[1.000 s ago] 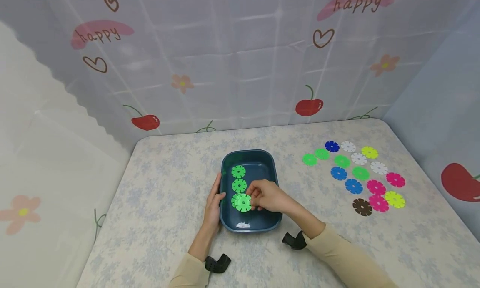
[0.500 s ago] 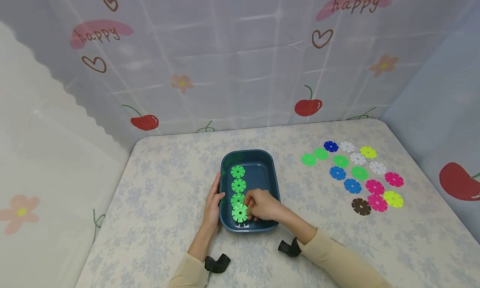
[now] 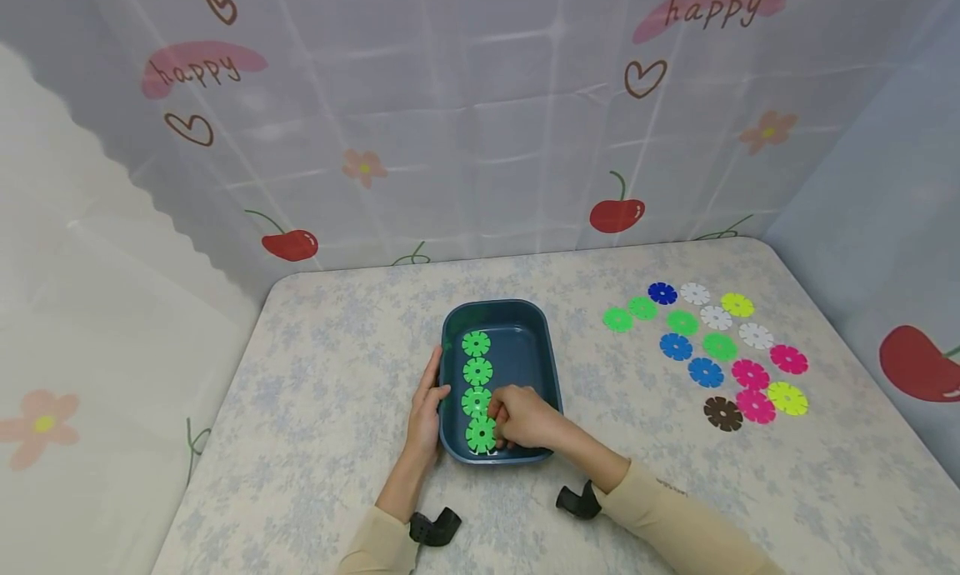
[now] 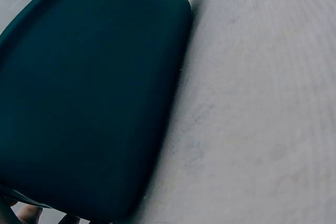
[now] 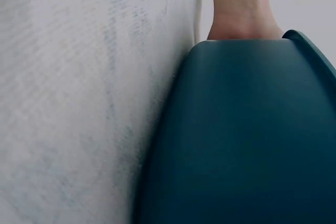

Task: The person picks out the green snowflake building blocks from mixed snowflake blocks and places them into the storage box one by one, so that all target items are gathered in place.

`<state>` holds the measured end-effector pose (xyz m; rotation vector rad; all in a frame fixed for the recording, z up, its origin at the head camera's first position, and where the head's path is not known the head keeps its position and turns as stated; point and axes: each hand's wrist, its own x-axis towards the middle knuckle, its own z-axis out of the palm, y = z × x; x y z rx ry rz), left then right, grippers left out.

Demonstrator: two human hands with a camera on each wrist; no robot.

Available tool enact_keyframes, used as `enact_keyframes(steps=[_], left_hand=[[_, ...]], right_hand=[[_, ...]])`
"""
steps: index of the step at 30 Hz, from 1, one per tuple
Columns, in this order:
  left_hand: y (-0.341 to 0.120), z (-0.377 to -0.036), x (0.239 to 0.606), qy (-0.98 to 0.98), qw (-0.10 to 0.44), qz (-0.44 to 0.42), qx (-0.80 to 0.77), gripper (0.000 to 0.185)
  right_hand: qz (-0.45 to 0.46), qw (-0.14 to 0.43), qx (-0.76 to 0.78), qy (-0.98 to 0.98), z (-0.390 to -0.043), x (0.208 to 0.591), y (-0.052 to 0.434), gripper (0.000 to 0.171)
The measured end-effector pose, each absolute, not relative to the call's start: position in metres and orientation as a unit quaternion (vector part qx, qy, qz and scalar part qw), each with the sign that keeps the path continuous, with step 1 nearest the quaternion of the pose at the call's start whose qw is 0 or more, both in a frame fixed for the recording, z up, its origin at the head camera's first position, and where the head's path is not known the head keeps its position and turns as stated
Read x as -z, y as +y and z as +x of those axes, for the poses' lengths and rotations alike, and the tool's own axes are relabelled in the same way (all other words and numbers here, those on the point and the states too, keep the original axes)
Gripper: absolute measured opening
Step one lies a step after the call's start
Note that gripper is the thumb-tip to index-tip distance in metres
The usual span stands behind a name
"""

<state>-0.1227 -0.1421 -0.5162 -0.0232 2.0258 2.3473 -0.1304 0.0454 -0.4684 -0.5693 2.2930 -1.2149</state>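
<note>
A dark blue-green rectangular tray (image 3: 528, 342) lies on the table in the head view. Along its left side, three green notched interlocking discs (image 3: 477, 371) form a column. My right hand (image 3: 525, 417) reaches in over the tray's right front corner and pinches another green disc (image 3: 481, 434) by its right edge, at the near end of that column. My left hand (image 3: 426, 412) holds the tray's left wall, thumb over the rim and fingers straight along the outside. Both wrist views are mostly filled by the tray's outer wall (image 4: 100, 93), with a few fingertips (image 4: 29, 213) at the left wrist view's lower edge.
To the right, several loose discs lie spread on the table (image 3: 330, 375): green (image 3: 682, 322), blue (image 3: 677, 347), white (image 3: 716, 317), pink (image 3: 751, 374), yellow (image 3: 788, 398) and one brown (image 3: 723, 413). A printed curtain (image 3: 480, 142) hangs behind the table's back edge.
My right hand has moved nearer the tray's front with the pinched green disc, from overlapping the third disc to the column's near end. My left hand stays on the wall.
</note>
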Motion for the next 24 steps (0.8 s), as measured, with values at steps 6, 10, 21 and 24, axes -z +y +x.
enact_keyframes(steps=[6,10,21,24], left_hand=[[-0.1421,-0.1227,0.5174,0.653,0.023,-0.008,-0.757,0.064],[-0.1422,-0.1232,0.5177,0.658,0.022,-0.009,-0.753,0.064],[-0.1421,-0.1229,0.5175,0.662,0.019,-0.001,-0.749,0.064],[-0.1419,-0.1228,0.5176,0.662,0.019,0.001,-0.750,0.064]], right_hand=[[-0.201,0.249,0.443,0.837,-0.1302,0.4692,0.0443,0.017],[-0.200,0.251,0.440,0.839,-0.1302,0.4697,0.0439,0.018],[-0.198,0.238,0.419,0.853,-0.1300,0.4703,0.0420,0.018],[-0.198,0.233,0.416,0.856,-0.1304,0.4714,0.0415,0.017]])
